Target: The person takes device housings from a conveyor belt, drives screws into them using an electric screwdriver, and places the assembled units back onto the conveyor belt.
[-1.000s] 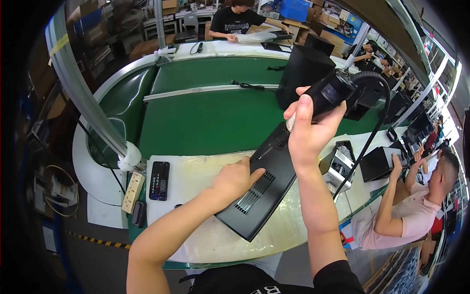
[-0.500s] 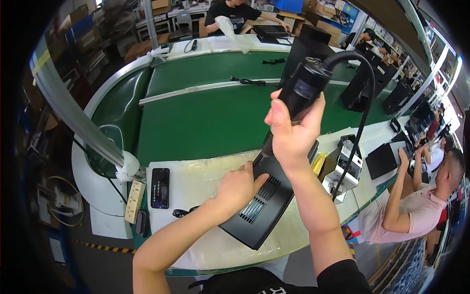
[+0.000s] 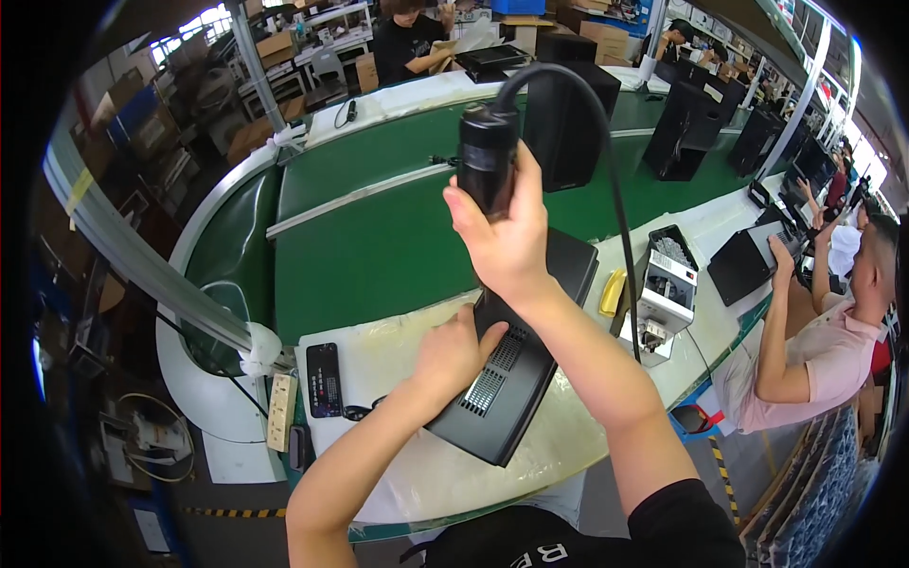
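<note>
My right hand (image 3: pixel 509 241) is wrapped round a black electric screwdriver (image 3: pixel 487 161), held nearly upright with a thick cable (image 3: pixel 614 180) curving from its top. Its lower end is hidden behind my hand and wrist, above the far part of a flat black case (image 3: pixel 526 398). That case lies slantwise on the near worktop and has two vent grilles (image 3: pixel 485 392) in its top. My left hand (image 3: pixel 449 356) is closed on the case's left side, thumb stretched over the top by the grilles. The curled fingers are partly hidden.
A phone (image 3: pixel 324 381) and a power strip (image 3: pixel 281 413) lie left. Right of the case are a yellow object (image 3: pixel 612 293) and a white-grey device (image 3: pixel 667 286). Beyond runs a green conveyor (image 3: pixel 379 246) carrying tall black cabinets (image 3: pixel 680 133). A co-worker (image 3: pixel 805 355) sits at right.
The screwdriver in my right hand has moved left and become more upright. My left hand stays on the case. The whole view has shifted slightly.
</note>
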A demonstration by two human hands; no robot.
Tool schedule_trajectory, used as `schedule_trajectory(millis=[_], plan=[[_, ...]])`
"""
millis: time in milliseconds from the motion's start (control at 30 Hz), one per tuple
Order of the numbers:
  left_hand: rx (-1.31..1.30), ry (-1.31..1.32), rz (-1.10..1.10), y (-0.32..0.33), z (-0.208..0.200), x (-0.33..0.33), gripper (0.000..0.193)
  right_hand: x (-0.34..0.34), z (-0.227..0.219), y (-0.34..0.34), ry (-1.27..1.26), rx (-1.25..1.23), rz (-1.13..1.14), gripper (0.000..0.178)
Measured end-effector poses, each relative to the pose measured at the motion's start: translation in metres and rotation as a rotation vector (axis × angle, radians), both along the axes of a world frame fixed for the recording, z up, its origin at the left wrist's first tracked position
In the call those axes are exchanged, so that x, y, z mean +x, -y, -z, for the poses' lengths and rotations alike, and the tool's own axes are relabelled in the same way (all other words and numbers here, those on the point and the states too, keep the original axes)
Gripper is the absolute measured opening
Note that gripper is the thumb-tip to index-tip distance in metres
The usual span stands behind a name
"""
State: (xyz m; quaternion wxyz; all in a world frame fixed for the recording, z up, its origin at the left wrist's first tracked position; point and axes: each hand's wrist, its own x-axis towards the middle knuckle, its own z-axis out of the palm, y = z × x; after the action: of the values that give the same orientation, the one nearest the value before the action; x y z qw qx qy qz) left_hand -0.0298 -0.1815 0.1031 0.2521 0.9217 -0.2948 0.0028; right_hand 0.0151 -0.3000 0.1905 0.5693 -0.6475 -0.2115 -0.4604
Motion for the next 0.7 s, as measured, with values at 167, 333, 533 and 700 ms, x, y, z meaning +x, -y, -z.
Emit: schedule_trajectory(millis=[167, 333, 533, 700], plan=[[-0.088, 0.394, 0.137, 0.000, -0.016, -0.022, 0.034, -0.042, -0.024, 0.033, 0.077, 0.161, 0.057, 0.035], [-0.522, 0.405, 0.055, -0.070, 0.018, -0.109, 0.028, -0.131, -0.016, 0.124, 0.058, 0.085, 0.571, 0.028], [-0.833, 0.027, -0.457, -0.074, 0.077, -0.129, 0.043, -0.169, 0.068, 0.208, -0.049, 0.148, 0.882, 0.033], [-1.012, -0.324, -0.368, -0.057, 0.062, -0.095, 0.048, -0.175, 0.109, 0.207, -0.047, 0.165, 0.887, 0.038]])
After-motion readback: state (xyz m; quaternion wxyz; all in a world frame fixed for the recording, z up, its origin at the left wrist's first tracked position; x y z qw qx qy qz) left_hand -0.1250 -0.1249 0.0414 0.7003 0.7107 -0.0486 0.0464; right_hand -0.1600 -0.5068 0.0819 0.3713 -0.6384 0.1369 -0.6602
